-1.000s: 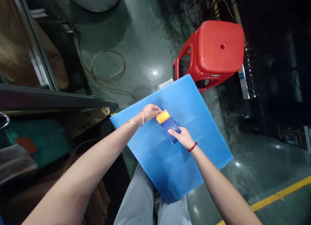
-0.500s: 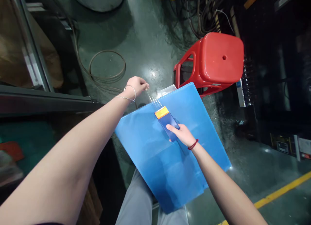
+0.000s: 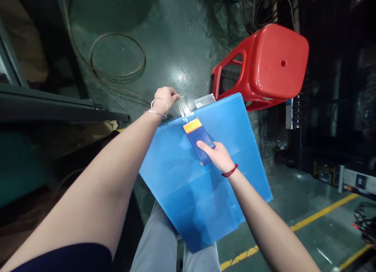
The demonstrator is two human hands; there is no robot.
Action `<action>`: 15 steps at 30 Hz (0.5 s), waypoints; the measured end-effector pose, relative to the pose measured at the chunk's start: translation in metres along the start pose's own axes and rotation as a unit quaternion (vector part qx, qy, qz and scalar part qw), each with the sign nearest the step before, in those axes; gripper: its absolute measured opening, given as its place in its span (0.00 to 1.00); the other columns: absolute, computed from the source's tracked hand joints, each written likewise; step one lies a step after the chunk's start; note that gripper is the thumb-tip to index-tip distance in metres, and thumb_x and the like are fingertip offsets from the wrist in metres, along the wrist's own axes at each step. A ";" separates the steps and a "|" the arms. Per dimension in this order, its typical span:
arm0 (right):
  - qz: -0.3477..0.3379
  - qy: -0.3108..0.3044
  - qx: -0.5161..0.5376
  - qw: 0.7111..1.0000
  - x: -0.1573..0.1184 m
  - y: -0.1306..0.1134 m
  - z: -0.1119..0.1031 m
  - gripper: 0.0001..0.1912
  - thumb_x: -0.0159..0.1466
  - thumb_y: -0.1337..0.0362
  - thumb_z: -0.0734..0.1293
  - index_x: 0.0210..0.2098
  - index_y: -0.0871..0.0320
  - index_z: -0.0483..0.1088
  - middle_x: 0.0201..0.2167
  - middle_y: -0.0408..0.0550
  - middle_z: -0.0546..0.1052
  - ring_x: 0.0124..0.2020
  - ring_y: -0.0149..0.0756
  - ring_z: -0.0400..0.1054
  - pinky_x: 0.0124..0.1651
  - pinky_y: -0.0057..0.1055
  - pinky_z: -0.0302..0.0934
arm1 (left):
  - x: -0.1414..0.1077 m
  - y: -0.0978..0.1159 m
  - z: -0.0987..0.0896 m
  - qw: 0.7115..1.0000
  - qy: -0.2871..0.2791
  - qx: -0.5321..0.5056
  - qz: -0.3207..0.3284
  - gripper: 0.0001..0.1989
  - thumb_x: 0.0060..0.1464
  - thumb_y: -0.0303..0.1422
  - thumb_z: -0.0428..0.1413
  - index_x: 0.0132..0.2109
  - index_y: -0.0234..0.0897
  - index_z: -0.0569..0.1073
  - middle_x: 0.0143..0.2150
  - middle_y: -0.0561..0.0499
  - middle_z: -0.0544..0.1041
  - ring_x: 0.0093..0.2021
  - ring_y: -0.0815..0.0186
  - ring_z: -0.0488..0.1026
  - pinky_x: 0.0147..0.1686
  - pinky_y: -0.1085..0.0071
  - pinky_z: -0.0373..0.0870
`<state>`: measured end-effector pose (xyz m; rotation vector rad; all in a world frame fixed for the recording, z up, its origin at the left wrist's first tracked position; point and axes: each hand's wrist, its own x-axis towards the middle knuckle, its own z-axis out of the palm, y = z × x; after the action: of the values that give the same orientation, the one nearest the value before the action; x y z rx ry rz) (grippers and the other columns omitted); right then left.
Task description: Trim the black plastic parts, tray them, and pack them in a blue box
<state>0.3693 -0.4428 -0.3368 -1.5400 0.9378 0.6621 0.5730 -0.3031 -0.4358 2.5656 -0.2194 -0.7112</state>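
Note:
My right hand grips a flat blue block with an orange band, thumb across its upper face. From its banded end stick out several thin, shiny clear strips. Just beyond these strips, my left hand is closed in a pinch. A short, thin, pale sliver shows at its fingertips, too small to name for certain. Beneath both hands spreads a large blue sheet or board, above my legs. A small clear, shiny piece pokes out past its far edge.
A red plastic stool stands beyond the sheet at the right. A loop of cable lies on the green floor at the left. Dark framework borders the left side. Yellow lines mark the floor at lower right.
The view has shifted somewhat. My left hand's pinch has come away from the strips, which now look shorter and bunched at the block's end. The right hand keeps its grip.

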 end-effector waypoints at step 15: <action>-0.010 0.025 -0.048 0.999 0.008 0.006 0.003 0.21 0.61 0.50 0.71 0.20 0.57 0.67 0.15 0.40 0.70 0.15 0.32 0.67 0.17 0.26 0.62 | -0.008 0.007 0.020 0.981 -0.156 0.106 -0.051 0.45 0.54 0.48 0.60 0.73 0.45 0.50 0.72 0.39 0.59 0.68 0.37 0.58 0.60 0.43 0.63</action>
<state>0.3680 -0.4419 -0.3470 -1.6547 0.9391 0.6650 0.5554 -0.3153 -0.4442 2.6665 -0.2784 -1.1900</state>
